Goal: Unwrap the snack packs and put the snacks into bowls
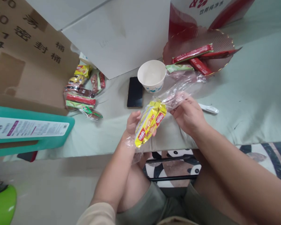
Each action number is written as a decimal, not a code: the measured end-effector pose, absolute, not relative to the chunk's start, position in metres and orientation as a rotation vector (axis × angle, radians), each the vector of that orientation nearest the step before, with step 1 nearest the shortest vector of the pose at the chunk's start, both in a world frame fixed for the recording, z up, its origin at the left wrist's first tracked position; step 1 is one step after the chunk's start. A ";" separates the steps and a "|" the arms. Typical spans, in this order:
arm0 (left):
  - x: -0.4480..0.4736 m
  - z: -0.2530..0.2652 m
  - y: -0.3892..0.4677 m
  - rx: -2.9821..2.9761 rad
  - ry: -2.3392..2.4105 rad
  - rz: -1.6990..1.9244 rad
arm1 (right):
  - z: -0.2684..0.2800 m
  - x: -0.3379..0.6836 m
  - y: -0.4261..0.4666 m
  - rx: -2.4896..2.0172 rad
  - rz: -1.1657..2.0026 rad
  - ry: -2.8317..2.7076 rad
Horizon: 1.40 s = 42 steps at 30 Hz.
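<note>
Yellow nabati snack packets (150, 125), in a clear plastic bag, rest in my left hand (133, 123), whose fingers wrap round them from the left and below. My right hand (187, 112) pinches the loose, crumpled part of the clear plastic bag (175, 92) to the right of the packets. Both hands are above the front edge of the table. Just beyond them stands a white paper bowl (152, 75) with a blue-green pattern. To its left lies a black phone (135, 92). Some of my left fingers are hidden behind the packets.
A ribbed, gold-rimmed tray (221, 39) holds several red and green wrapped bars. More wrapped snacks (81, 98) lie beside a cardboard box (32, 68). A white box (126, 34) stands behind, a teal box (58, 137) at left. A white-handled tool (209, 108) lies right.
</note>
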State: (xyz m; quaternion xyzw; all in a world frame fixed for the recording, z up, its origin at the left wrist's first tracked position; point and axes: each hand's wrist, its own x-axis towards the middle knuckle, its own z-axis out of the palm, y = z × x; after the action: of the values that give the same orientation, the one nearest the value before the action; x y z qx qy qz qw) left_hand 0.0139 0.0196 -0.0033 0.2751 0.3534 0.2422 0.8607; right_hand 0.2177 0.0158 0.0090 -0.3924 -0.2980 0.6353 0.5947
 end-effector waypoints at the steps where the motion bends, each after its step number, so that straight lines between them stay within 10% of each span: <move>1: 0.016 -0.002 0.020 0.589 0.748 0.512 | 0.008 0.218 0.016 -0.929 1.478 -0.697; 42: 0.042 0.009 0.010 0.663 0.952 0.891 | -0.001 0.202 0.011 -1.016 1.766 -0.594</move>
State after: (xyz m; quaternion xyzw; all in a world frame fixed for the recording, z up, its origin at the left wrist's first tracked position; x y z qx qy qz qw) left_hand 0.0421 0.0095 0.0087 0.3025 0.4345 0.4070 0.7443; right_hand 0.2020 0.0109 -0.0007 -0.4180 -0.2444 0.7262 0.4880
